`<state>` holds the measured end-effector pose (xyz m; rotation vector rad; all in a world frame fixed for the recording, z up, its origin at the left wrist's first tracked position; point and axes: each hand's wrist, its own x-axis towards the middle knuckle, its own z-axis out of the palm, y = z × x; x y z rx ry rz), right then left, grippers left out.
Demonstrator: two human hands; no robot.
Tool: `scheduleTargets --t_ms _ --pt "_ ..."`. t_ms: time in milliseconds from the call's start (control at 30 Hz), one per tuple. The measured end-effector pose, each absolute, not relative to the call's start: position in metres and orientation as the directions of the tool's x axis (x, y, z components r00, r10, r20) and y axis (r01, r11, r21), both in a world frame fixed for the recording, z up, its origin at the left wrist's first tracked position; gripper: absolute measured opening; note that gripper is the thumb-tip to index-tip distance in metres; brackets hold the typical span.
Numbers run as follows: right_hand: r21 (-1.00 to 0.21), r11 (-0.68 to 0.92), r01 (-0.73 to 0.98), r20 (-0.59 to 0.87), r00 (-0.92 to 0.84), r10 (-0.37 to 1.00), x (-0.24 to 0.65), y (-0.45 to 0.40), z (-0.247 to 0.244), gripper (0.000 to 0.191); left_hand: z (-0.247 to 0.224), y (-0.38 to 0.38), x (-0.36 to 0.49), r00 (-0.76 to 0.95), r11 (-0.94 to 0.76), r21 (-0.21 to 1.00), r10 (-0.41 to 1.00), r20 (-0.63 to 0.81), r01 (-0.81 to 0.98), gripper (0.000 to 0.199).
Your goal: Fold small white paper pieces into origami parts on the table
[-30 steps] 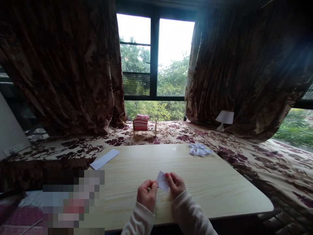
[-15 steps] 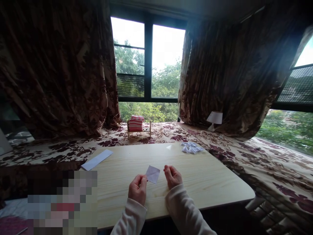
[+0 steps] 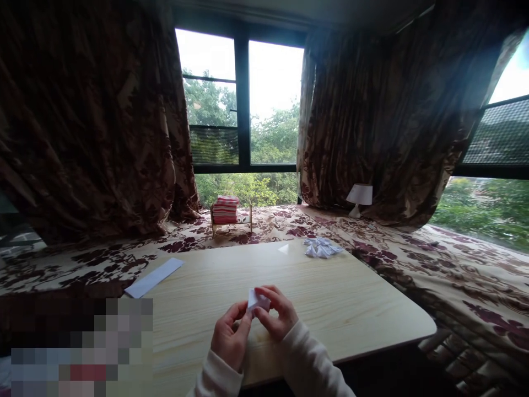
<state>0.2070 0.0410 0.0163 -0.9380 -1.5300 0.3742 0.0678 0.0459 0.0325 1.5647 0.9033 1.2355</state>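
A small white paper piece is held above the light wooden table, between both hands. My left hand pinches its left lower edge between thumb and fingers. On the other side, my right hand grips it, with the fingertips over the top right and the thumb below. The paper looks partly folded over, and the fingers hide its right part. At the table's far right lies a group of several folded white paper pieces. A strip-shaped white paper stack rests at the table's left edge.
The pale wooden table has a rounded right corner. Beyond it, a patterned cloth covers the window ledge, bearing a small rack with folded striped cloths and a small white lamp. A blurred patch covers the lower left.
My right hand has moved left onto the paper and now grips it too. The paper, flat and square before, now appears partly folded. The camera view has shifted slightly.
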Motion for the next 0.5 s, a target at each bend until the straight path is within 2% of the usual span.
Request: scheduleTargets --t_ms 233,400,500 --pt "-0.771 0.556 0.312 0.609 0.106 0.786 0.2081 0.045 0.0106 0.032 0.0254 0.0475 0.0695 0.22 -0.276 0.96 0.935 0.278 -0.039 0.032" --pt "-0.719 0.593 0.364 0.657 0.074 0.751 0.2077 0.0452 0.0116 0.033 0.0261 0.047 0.0688 0.243 -0.279 0.959 0.929 0.28 -0.04 0.032" --pt "-0.71 0.581 0.398 0.657 0.079 0.749 0.2066 0.0462 0.0114 0.025 0.028 0.0468 0.0688 0.257 -0.288 0.957 0.922 0.288 -0.041 0.03"
